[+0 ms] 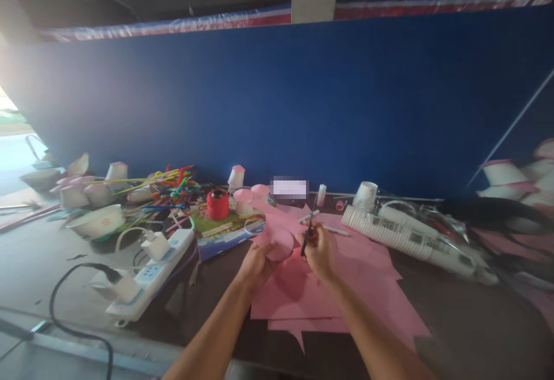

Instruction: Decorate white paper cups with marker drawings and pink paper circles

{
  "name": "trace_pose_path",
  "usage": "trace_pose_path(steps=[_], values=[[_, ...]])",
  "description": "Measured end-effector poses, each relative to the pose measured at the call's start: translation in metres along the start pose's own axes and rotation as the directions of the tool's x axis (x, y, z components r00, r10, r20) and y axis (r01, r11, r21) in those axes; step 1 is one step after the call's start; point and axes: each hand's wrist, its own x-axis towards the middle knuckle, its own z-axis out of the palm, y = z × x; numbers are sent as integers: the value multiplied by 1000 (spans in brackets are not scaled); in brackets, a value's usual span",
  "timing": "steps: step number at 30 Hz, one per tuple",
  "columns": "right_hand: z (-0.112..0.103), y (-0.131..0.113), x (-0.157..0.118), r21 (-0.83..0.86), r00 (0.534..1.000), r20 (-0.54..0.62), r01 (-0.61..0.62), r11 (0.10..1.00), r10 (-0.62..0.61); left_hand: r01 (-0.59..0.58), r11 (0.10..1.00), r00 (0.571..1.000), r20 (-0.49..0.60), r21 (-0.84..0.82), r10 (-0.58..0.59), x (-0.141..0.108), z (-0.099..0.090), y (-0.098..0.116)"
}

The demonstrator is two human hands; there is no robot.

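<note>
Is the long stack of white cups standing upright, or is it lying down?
Lying down: the stack stretches sideways over the table.

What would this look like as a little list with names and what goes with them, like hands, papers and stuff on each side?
Left hand: holds a rounded pink paper piece
Right hand: holds dark scissors
Under the hands: pink sheets, overlapping
Left side: power strip with plugs in it, white bowl, colourful fuzzy sticks
Right side: stack of white cups, lying down
Behind: big blue wall
</note>
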Motion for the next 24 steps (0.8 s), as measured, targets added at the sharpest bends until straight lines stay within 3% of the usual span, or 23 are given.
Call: trace_pose_path(steps=[2,13,19,24], values=[[-1,-1,0,-13,999,20,30,999,-30,49,998,999,-7,-25,-50,-3,0,3],[2,10,1,145,977,205,-83,986,52,292,939,956,37,-184,-290,-11,0,20],[3,15,-3,280,970,198,-192,941,139,354,900,923,250,-253,-293,-10,-2,22],[0,17,-1,295,956,218,-257,920,197,288,907,949,222,-308,-225,-7,-4,22]])
